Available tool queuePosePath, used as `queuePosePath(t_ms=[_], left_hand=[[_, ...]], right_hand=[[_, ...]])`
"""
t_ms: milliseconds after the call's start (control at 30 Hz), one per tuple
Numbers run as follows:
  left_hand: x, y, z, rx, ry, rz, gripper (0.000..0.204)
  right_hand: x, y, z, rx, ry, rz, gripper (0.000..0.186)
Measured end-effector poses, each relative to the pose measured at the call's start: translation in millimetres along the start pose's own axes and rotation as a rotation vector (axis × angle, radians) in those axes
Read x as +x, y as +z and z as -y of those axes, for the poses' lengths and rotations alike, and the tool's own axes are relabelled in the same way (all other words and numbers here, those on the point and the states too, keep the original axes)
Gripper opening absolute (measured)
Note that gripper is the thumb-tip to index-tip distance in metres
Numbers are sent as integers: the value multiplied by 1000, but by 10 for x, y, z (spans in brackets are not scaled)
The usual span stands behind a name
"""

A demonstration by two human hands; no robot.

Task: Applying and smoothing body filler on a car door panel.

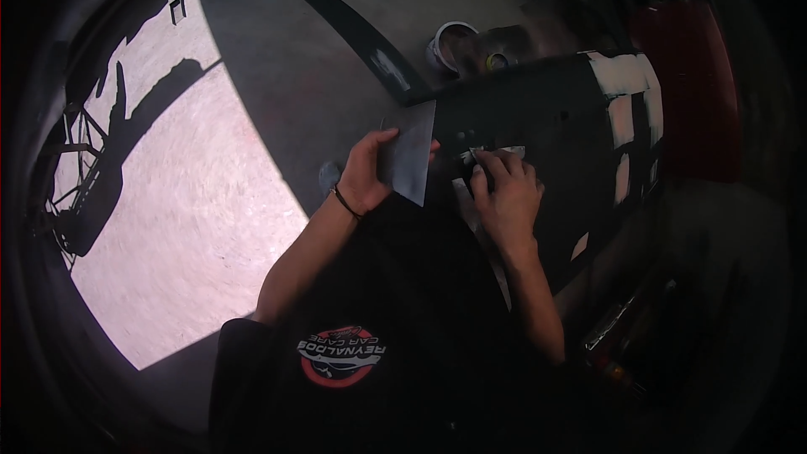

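My left hand (pixel 366 172) is closed on a thin, flat grey plate (pixel 408 160), held beside the dark green car door (pixel 555 122). My right hand (pixel 504 197) rests at the door, fingers bent over a thin light-edged piece (pixel 515 153), probably a spreader; its grip is partly hidden. Small whitish smears (pixel 466 136) show on the door near those fingers, and larger pale filler patches (pixel 622 76) cover its right end. The door's window frame (pixel 345 29) arches at the top.
A white bucket (pixel 437 57) and a small yellow-rimmed can (pixel 496 63) stand beyond the door. A red panel (pixel 689 92) is at the right, with indistinct tools (pixel 609 328) lower right. Bright sunlit ground (pixel 176 227) with dark shadows lies left of the shaded floor (pixel 277 50).
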State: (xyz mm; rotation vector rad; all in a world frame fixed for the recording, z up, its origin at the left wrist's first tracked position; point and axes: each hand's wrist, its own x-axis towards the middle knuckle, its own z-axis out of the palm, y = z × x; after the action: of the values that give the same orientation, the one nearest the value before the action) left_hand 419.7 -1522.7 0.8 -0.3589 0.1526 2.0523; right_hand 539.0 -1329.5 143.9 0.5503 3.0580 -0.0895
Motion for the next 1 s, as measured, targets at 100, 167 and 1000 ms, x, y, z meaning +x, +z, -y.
queuePosePath(t_ms=[100,167,1000], left_hand=[[2,16,-50,18,-31,-2,63],[-12,22,-79,24,-54,-32,63],[-2260,567,218,1269,1184,-808,42]], right_hand=[[-136,-67,118,-21,-11,22,31],[-140,-140,95,-12,25,77,29],[-132,-427,1845,559,-1057,168,33]])
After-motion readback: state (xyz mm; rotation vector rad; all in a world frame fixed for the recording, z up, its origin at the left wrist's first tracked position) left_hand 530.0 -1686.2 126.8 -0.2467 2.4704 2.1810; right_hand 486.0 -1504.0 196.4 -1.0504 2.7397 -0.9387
